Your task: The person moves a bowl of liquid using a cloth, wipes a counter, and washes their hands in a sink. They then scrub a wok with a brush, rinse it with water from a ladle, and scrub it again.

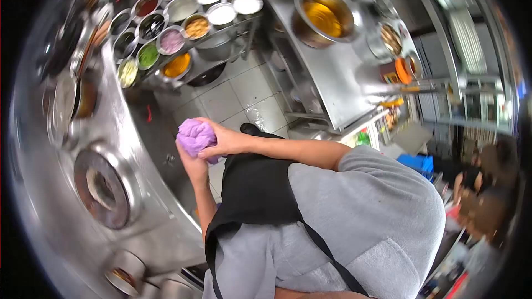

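A bunched-up purple cloth [197, 136] is gripped between both my hands, in front of my black apron [257, 191]. My right hand [223, 139] is wrapped around the near side of it, thumb toward the bottom. My left hand [192, 161] grips it from below, and the cloth hides most of those fingers. Both hands are above the gap between the stove counter and the tiled floor.
On the left, a steel stove counter [160, 238] has a round burner [119, 188]. Metal tubs of condiments, including a green one [148, 55], stand ahead. A steel table [346, 86] bears a large pot [300, 25] of yellow liquid and an orange-lidded jar [396, 71]. Another person [471, 180] is far right.
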A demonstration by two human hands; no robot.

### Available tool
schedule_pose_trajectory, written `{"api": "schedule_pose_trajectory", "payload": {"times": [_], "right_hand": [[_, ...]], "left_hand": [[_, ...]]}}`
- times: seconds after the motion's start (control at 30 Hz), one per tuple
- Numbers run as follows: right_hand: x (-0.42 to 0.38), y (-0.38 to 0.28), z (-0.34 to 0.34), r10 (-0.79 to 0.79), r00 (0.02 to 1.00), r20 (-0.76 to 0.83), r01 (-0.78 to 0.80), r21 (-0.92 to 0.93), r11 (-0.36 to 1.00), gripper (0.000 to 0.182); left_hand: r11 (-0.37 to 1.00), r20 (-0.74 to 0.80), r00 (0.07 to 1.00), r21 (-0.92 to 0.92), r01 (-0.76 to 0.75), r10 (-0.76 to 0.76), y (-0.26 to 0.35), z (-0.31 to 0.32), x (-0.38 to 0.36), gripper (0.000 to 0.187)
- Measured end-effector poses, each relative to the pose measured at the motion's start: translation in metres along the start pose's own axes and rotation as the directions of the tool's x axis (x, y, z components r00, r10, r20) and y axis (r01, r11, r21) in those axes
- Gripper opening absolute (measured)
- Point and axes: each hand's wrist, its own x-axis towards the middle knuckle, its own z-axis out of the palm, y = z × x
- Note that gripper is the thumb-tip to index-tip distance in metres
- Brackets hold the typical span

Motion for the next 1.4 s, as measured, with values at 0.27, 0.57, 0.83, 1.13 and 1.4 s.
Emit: {"api": "schedule_pose_trajectory", "payload": {"times": [0.27, 0.57, 0.83, 1.13, 1.4], "right_hand": [[-0.11, -0.008, -0.151, 0.116, 0.871, -0.478, 0.063, 0.344, 0.937, 0.051], [-0.186, 0.01, -0.263, 0.273, 0.591, -0.759, 0.63, 0.645, 0.432, 0.029], [-0.23, 0.037, -0.361, 0.373, 0.283, -0.884, 0.854, 0.409, 0.322, 0.015], [-0.199, 0.041, -0.443, 0.373, 0.411, -0.832, 0.758, 0.539, 0.366, 0.045], [-0.197, 0.026, -0.455, 0.48, 0.328, -0.813, 0.624, 0.568, 0.536, 0.038]], "left_hand": [[0.988, 0.665, 0.747, 0.124, -0.09, -0.016, 0.015, 0.167, 0.032, 0.058], [0.956, 0.934, 0.358, 0.11, -0.273, -0.005, 0.037, 0.274, 0.03, 0.059], [0.875, 0.595, 0.712, -0.031, 0.483, -0.372, -0.01, 0.284, 0.122, 0.055], [0.975, 0.288, 0.932, 0.076, 0.208, -0.221, -0.068, 0.383, 0.217, 0.039], [0.968, 0.486, 0.849, -0.025, 0.252, -0.208, -0.058, 0.38, 0.21, 0.039]]}}
